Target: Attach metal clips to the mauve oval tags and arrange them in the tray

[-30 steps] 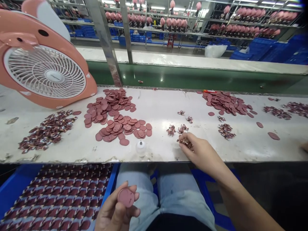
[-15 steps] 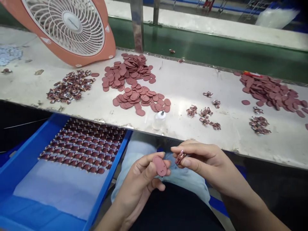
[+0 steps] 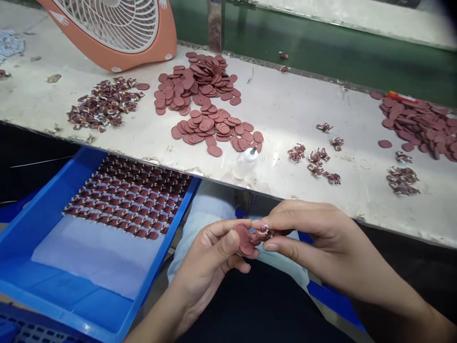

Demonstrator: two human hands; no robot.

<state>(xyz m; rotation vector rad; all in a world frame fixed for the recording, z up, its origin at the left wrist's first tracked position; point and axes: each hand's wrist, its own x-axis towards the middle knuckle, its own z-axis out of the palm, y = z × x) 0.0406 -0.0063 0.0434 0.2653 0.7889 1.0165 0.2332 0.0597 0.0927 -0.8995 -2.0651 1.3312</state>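
Observation:
Pinched between the thumb and fingers of my left hand [image 3: 214, 247] is a reddish-brown oval base [image 3: 243, 238] with small holes. My right hand [image 3: 307, 233] grips a small brown figurine [image 3: 263, 233] with white and yellowish details. The figurine's lower end meets the face of the oval base; whether it sits in the holes I cannot tell. Just beyond my hands, a small translucent bottle with a metal tip [image 3: 246, 162] stands at the bench's front edge. Loose oval bases [image 3: 214, 126] lie in a heap behind it.
A blue tray [image 3: 164, 271] at lower left holds rows of figurines on bases over a pale sheet. On the white bench [image 3: 271, 105] are an orange fan [image 3: 150, 52], a figurine heap [image 3: 103, 105], scattered figurines [image 3: 317, 157] and more oval bases [image 3: 417, 124] at right.
My right hand has brought the figurine leftward against the oval base, which my left hand has turned slightly. The view has tipped downward, so the bench appears higher.

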